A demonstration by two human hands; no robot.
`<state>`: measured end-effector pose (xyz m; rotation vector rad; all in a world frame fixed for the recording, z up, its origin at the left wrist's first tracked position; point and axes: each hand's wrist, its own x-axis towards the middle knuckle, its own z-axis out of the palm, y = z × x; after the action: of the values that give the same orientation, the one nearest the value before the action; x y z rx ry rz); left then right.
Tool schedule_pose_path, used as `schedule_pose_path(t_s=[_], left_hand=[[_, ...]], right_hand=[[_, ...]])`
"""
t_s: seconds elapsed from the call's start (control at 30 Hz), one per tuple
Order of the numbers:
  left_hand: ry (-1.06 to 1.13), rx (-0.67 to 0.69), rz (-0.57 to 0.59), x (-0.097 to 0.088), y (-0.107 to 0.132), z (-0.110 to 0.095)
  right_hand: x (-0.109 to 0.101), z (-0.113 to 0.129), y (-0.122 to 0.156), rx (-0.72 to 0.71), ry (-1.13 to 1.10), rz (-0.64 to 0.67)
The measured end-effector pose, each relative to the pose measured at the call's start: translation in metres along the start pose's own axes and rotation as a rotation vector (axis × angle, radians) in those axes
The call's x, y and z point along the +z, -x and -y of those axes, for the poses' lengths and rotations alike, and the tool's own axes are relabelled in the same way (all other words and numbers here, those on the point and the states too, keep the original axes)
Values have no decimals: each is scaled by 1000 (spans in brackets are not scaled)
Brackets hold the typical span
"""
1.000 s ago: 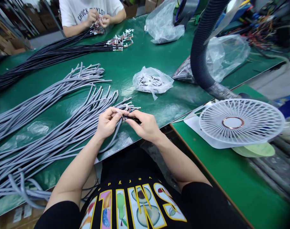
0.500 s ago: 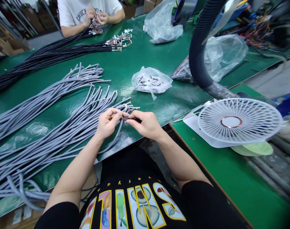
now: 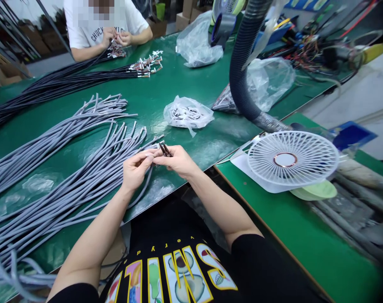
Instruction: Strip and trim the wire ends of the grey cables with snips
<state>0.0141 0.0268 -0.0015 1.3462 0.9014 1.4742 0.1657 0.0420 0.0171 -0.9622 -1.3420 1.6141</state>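
Manual work at the near edge of a long, green-topped bench (image 3: 153, 94). The left hand (image 3: 134, 170) is closed to a pinch, thumb against fingertips, at a slender grey round-sheathed cable (image 3: 147, 184); the fingers hide the cable's end, and its visible length curves down from them toward the near edge. The right hand (image 3: 175, 161) is curled, with a dark, two-pronged metal tool (image 3: 164, 149) in its grip: the slim prongs stand slightly apart and project beyond the fingers, away from the person, while the rest lies hidden in the hand. The fingertips of the two hands meet, or nearly so; contact cannot be told.

Left of the hands, a loose bundle of grey cables (image 3: 93, 176) extends toward the bench's left end, its cut ends just beyond the left hand. A second grey bundle (image 3: 65, 128) lies farther from the near edge, and black cables with white connectors (image 3: 147, 65) lie beyond that. Past the right hand rests a translucent plastic bag of small black-and-white parts (image 3: 188, 113). At the far edge, a co-worker's hands (image 3: 125, 38) hold thin wires. A white round-grilled fan (image 3: 285, 159) occupies the adjoining green side surface (image 3: 305, 244).
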Motion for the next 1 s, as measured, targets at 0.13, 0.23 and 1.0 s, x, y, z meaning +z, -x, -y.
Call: schedule_pose_path(t_s=[0.13,0.23,1.0], left_hand=[[24,-17,22,-3,1,3],[54,-90,17,-4,2,4],[-69,-276,19,-1,20,-4]], right_hand=[[-5,-1,-5,96,-104,47],[-26,12,-20,-101,150,-126],[1,1,14,-197,202,-195]])
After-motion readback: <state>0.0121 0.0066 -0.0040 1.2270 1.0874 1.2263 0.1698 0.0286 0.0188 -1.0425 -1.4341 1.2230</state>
